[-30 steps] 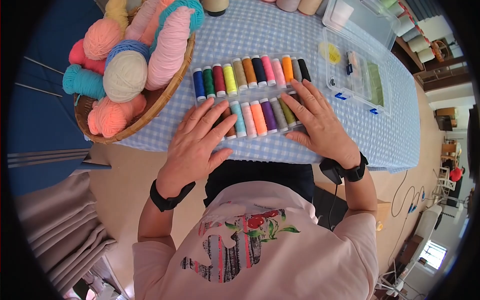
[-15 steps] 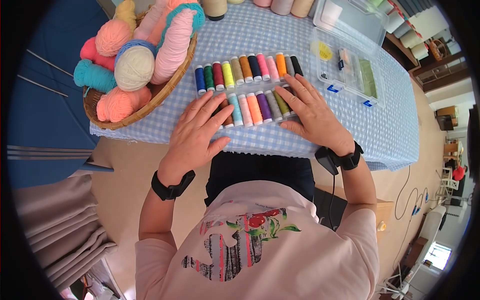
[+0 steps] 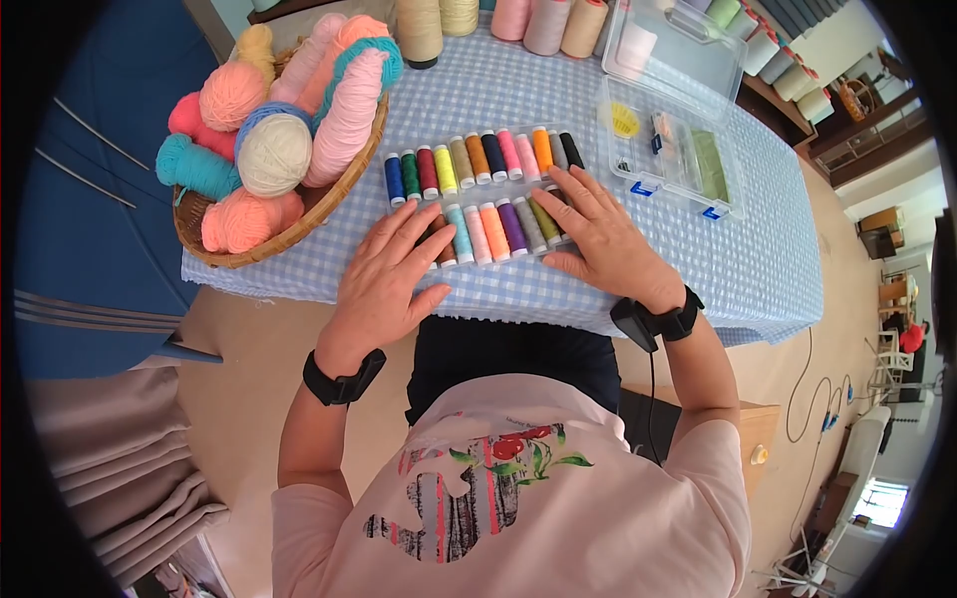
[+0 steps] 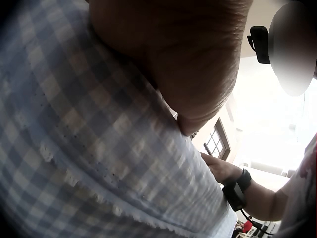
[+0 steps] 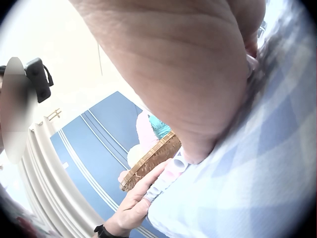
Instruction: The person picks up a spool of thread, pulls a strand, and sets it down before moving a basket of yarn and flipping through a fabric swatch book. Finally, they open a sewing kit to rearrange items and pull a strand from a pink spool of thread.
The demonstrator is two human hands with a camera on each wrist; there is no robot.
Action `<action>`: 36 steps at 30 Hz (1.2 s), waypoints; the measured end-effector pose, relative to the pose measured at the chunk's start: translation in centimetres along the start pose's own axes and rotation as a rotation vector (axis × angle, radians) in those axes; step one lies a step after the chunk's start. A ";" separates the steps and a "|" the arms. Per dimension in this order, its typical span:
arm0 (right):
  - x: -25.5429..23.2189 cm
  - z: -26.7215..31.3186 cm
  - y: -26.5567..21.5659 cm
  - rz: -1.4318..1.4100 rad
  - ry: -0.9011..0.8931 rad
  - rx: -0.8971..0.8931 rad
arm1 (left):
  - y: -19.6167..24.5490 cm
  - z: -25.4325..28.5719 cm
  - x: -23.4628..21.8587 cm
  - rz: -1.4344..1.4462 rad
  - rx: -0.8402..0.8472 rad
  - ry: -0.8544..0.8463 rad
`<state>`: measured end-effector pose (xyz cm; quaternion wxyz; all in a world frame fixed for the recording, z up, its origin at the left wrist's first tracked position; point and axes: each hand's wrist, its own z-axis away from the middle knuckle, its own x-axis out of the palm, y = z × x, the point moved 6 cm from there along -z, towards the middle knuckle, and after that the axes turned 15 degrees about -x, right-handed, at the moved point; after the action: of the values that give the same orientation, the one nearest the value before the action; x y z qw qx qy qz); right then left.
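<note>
Two rows of thread spools (image 3: 495,232) in many colours lie side by side in a clear plastic tray (image 3: 478,196) near the table's front edge. My left hand (image 3: 387,271) rests with spread fingers over the left end of the front row, partly covering a brown spool (image 3: 443,245). Over that row's right end lies my right hand (image 3: 610,239), its fingers extended and close to the olive spool (image 3: 547,221). The spools under both hands are hidden. In the wrist views, each near hand (image 4: 173,54) (image 5: 173,64) fills much of the picture, above the checked cloth.
A wicker basket (image 3: 344,199) of yarn balls stands at the left on the blue checked tablecloth (image 3: 638,274). An open clear plastic case (image 3: 668,149) with blue latches lies at the right. Large thread cones (image 3: 546,25) line the back.
Both hands keep their places on the spools with little finger movement. The head view has shifted slightly, so the clear case appears further left and more of the cones shows.
</note>
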<state>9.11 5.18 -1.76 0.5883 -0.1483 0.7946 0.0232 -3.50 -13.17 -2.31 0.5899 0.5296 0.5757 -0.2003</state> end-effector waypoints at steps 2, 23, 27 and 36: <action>0.0 -0.1 0.1 -0.019 -0.003 0.001 | 0.0 0.0 -0.2 -0.008 -0.003 0.004; 0.7 -2.4 -3.4 0.002 -0.241 -0.021 | -0.4 -2.3 -0.7 0.134 0.111 -0.225; 1.0 -2.2 -3.1 0.006 -0.189 0.007 | -0.7 -2.3 -0.5 0.155 0.137 -0.243; 0.6 -1.2 -3.3 0.079 0.008 0.008 | -1.0 -2.4 -0.2 0.071 0.239 -0.208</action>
<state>8.73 1.66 -1.47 0.5841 -0.1145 0.8024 0.0428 -5.45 -11.56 -1.99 0.5856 0.5925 0.4646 -0.3002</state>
